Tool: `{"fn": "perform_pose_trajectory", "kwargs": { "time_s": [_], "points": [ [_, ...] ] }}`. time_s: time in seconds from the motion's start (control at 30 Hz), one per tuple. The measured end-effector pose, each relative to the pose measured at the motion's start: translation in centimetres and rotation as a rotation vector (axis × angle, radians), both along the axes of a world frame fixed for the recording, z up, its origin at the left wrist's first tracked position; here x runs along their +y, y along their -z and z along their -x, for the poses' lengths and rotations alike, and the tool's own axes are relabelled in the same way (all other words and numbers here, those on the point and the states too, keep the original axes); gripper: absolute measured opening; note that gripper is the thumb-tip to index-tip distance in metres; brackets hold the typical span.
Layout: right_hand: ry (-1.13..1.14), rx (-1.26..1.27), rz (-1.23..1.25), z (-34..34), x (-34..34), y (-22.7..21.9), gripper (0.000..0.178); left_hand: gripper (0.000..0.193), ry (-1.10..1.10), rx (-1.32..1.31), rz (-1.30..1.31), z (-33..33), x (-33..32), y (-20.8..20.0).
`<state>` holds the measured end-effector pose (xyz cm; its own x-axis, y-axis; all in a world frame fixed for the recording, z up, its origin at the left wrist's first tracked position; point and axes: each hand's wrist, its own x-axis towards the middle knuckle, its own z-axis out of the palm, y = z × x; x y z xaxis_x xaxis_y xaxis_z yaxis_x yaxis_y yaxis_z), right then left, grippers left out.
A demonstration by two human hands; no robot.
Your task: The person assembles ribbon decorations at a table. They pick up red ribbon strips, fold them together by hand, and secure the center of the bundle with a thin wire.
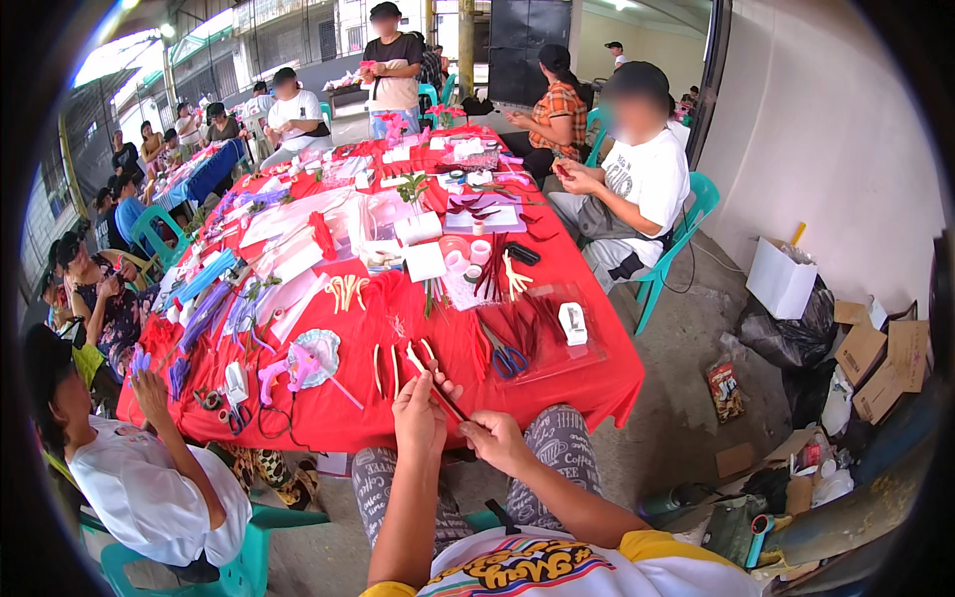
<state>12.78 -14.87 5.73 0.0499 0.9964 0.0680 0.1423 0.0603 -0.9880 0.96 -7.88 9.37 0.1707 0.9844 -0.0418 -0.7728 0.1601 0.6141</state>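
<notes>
Clearly, a slender dark red strip (449, 403) is held between the two hands, in front of the body and, as viewed from above, over the near edge of the red-covered worktop (595, 386). Its long axis is laid on a slant: the far end is pointed forward and to the left, the near end back and to the right. The far part is pinched by the left hand (420, 408), the near end by the right hand (495, 440), so each grip is closed on the strip (its ends are partly covered by the fingers). Just beyond the left hand, pale slender stems (377, 371) are laid on the worktop, pointed roughly away from the body. To their right are placed blue-handled scissors (508, 360) and a white tape dispenser (572, 323).

Large printed lettering is borne by the wearer's shirt (537, 569), and pale lettering is repeated over the grey trousers (565, 450). Print is also carried by a colourful packet (725, 388) on the floor and by cardboard boxes (860, 353); the smaller marks cannot be made out.
</notes>
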Motion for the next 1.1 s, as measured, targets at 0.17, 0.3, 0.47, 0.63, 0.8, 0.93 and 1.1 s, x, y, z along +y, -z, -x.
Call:
{"fn": "perform_pose_trajectory", "kwargs": {
  "time_s": [0.17,0.3,0.47,0.63,0.8,0.93,1.1],
  "points": [
    [-0.004,0.007,0.022,0.39,-0.29,-0.52,0.020,0.019,-0.015,0.024,0.018,0.06,-0.05,0.00],
    [-0.012,-0.021,0.016,0.41,-0.35,-0.78,0.020,0.019,-0.020,0.037,0.044,0.12,-0.09,-0.13],
    [-0.012,-0.098,-0.144,0.61,-0.27,-0.52,0.020,0.017,-0.015,0.040,0.060,0.24,-0.07,-0.01],
    [-0.017,-0.120,-0.169,0.64,-0.43,-0.79,0.021,0.017,-0.016,0.041,0.081,0.10,-0.12,0.01],
    [-0.012,-0.158,-0.241,0.58,-0.14,0.03,0.022,0.017,-0.022,0.032,0.091,0.07,-0.14,-0.01],
    [-0.035,-0.168,-0.178,0.48,-0.23,-0.10,0.022,0.017,-0.021,0.033,0.085,0.12,-0.16,-0.12],
    [-0.044,-0.134,-0.118,0.47,-0.16,0.09,0.023,0.016,-0.029,0.047,0.068,0.15,-0.04,-0.06]
  ]
}}
